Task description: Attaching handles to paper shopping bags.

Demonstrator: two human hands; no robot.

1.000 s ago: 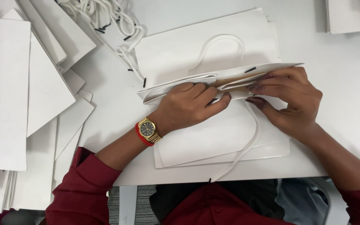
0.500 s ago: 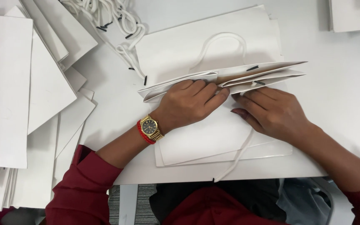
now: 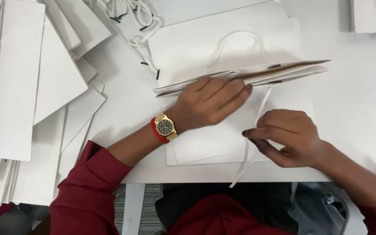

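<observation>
Left hand: our left hand lies flat, fingers stretched out and gripping nothing, pressing down on the folded top edge of the white paper bag, right by its mouth.

Right hand: our right hand is curled, fingertips pinched on the white cord that runs from the bag's mouth down past the table edge.

Bag: it's lying flat mid-table on top of a couple more flat bags, mouth slightly open so we can see the brown inside. One looped handle already sits on the far face.

Around us: stacks of flat white bags on the left, a tangle of spare cords with black tips up top, more sheets in the far right corner. Gold watch and red band on the left wrist.

What could go wrong: honestly, the cord looks like the weak spot. If we tug too hard, it could slip out of the bag or tear the paper at the hole. If the flat hand eases off, we reckon the bag slides or its mouth flops shut. The dangling end could also snag on the table edge.
</observation>
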